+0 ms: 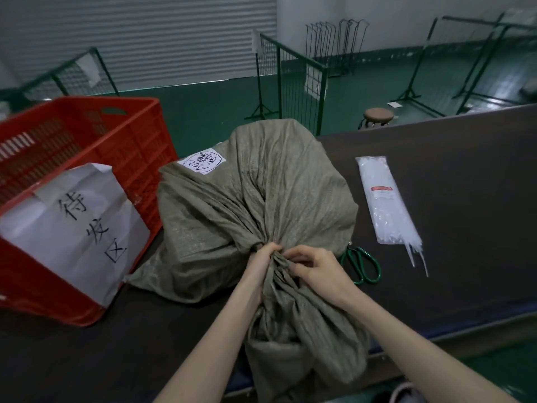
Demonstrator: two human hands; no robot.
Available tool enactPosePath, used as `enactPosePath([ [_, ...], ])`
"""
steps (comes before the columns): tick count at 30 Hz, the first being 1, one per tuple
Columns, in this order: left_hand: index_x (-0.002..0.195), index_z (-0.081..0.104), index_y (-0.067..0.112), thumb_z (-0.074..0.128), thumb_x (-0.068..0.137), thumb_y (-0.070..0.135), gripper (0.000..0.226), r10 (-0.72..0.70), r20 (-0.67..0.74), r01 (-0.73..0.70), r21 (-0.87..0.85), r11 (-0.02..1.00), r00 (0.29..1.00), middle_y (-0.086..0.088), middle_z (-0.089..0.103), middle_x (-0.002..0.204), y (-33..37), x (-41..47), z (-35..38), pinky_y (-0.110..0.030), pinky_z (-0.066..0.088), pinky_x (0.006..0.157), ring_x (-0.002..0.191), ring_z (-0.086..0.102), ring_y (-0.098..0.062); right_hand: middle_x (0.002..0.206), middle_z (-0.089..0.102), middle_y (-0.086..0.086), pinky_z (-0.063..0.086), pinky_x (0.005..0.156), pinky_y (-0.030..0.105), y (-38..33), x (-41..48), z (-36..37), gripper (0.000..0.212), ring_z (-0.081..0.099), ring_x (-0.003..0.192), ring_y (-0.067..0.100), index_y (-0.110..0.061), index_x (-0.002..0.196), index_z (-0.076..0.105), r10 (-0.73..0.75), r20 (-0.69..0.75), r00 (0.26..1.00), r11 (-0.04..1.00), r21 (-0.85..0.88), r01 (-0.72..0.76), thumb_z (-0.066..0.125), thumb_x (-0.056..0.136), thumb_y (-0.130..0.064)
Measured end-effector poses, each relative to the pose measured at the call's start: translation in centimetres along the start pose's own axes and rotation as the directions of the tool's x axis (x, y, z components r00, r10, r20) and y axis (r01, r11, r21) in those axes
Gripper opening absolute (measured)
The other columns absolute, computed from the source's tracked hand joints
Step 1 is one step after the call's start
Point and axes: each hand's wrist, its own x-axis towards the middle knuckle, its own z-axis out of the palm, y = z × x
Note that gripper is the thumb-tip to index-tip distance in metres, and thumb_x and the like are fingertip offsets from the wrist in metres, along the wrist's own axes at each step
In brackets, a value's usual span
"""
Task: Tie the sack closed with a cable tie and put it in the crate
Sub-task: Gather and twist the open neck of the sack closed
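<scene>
Warehouse: roller shutter [139, 36], wire-mesh partitions [293, 82].

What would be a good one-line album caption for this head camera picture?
Both hands, left hand and right hand, bunch the neck of a grey-green sack beside a red crate.

I see an olive-grey woven sack [255, 199], coarse, matt and creased, on a dark matt surface [450, 199]. The red latticed plastic crate [96, 146] carries crumpled white paper [78, 225]. The clear glossy plastic pack of cable ties [383, 199] gleams.
</scene>
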Motion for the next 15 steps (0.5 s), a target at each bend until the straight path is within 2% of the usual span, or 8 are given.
enactPosePath([
  [2, 0.076, 0.064, 0.005, 0.060, 0.075, 0.015, 0.010, 0.012, -0.041, -0.012, 0.011, 1.000, 0.999, -0.012, 0.063, 0.066, -0.1, 0.0, 0.2, -0.024, 0.047, 0.051, 0.054, 0.061, -0.022, 0.084, 0.074, -0.001, 0.051, 0.080, 0.024, 0.3, 0.3, -0.5, 0.022, 0.067, 0.079, 0.006, -0.022, 0.084, 0.071, 0.011, -0.087, 0.996, 1.000, 0.022, -0.009, 0.063, 0.079, -0.002],
  [4, 0.088, 0.066, 0.001, 0.059, 0.079, 0.011, 0.015, 0.029, -0.056, -0.029, -0.010, 1.000, 0.998, -0.015, 0.066, 0.073, -0.3, -0.1, 0.3, -0.022, 0.049, 0.049, 0.057, 0.065, -0.023, 0.082, 0.073, 0.002, 0.050, 0.077, 0.025, 0.8, 0.4, -1.0, 0.018, 0.067, 0.079, 0.014, -0.019, 0.080, 0.070, 0.031, -0.247, 0.968, 0.999, -0.031, -0.040, 0.063, 0.077, -0.002],
  [6, 0.098, 0.066, -0.004, 0.058, 0.080, 0.008, 0.023, 0.039, -0.066, -0.041, -0.030, 0.999, 0.997, -0.018, 0.068, 0.080, -0.5, -0.4, 0.5, -0.022, 0.051, 0.049, 0.063, 0.067, -0.024, 0.089, 0.066, 0.006, 0.046, 0.076, 0.025, 1.4, 0.6, -1.5, 0.016, 0.063, 0.084, 0.021, -0.016, 0.085, 0.065, 0.054, -0.421, 0.905, 0.993, -0.072, -0.093, 0.066, 0.074, -0.004],
  [7, 0.101, 0.065, -0.004, 0.058, 0.081, 0.008, 0.025, 0.042, -0.074, -0.044, -0.033, 0.998, 0.996, -0.019, 0.069, 0.083, -0.6, -0.5, 0.6, -0.023, 0.052, 0.051, 0.066, 0.067, -0.025, 0.097, 0.060, 0.007, 0.045, 0.082, 0.028, 1.8, 0.7, -1.7, 0.020, 0.060, 0.091, 0.025, -0.013, 0.092, 0.062, 0.082, -0.471, 0.878, 0.988, -0.076, -0.133, 0.068, 0.074, -0.006],
  [9, 0.102, 0.064, -0.003, 0.059, 0.080, 0.009, 0.026, 0.034, -0.082, -0.038, -0.050, 0.998, 0.996, -0.021, 0.069, 0.090, -0.6, -0.7, 0.8, -0.025, 0.052, 0.057, 0.073, 0.068, -0.027, 0.113, 0.047, 0.011, 0.039, 0.096, 0.038, 2.7, 1.0, -1.8, 0.039, 0.050, 0.107, 0.032, -0.007, 0.110, 0.054, 0.201, -0.477, 0.856, 0.965, -0.056, -0.257, 0.070, 0.075, -0.013],
  [11, 0.095, 0.065, -0.002, 0.060, 0.079, 0.011, 0.022, 0.017, -0.071, -0.023, -0.080, 0.997, 0.997, -0.020, 0.067, 0.088, -0.5, -0.8, 0.9, -0.027, 0.052, 0.062, 0.073, 0.066, -0.028, 0.123, 0.043, 0.017, 0.035, 0.100, 0.037, 3.5, 1.4, -1.8, 0.051, 0.045, 0.114, 0.033, -0.003, 0.119, 0.046, 0.318, -0.440, 0.840, 0.935, 0.000, -0.353, 0.070, 0.076, -0.016],
  [13, 0.094, 0.066, -0.001, 0.062, 0.075, 0.015, 0.025, -0.038, 0.001, 0.038, -0.120, 0.992, 0.999, -0.021, 0.066, 0.093, -0.6, -1.0, 1.1, -0.032, 0.053, 0.070, 0.078, 0.065, -0.030, 0.121, 0.053, 0.018, 0.039, 0.092, 0.032, 3.9, 1.8, -1.6, 0.044, 0.053, 0.111, 0.030, -0.002, 0.116, 0.053, 0.355, -0.367, 0.860, 0.929, 0.035, -0.369, 0.069, 0.076, -0.014],
  [15, 0.105, 0.067, -0.002, 0.062, 0.076, 0.021, 0.038, -0.101, 0.085, 0.113, -0.147, 0.983, 0.991, -0.021, 0.066, 0.106, -0.9, -1.1, 1.1, -0.036, 0.053, 0.080, 0.089, 0.065, -0.031, 0.113, 0.066, 0.015, 0.045, 0.091, 0.034, 3.8, 1.9, -1.2, 0.035, 0.061, 0.107, 0.028, -0.006, 0.109, 0.063, 0.329, -0.276, 0.903, 0.942, 0.026, -0.336, 0.066, 0.075, -0.009],
])
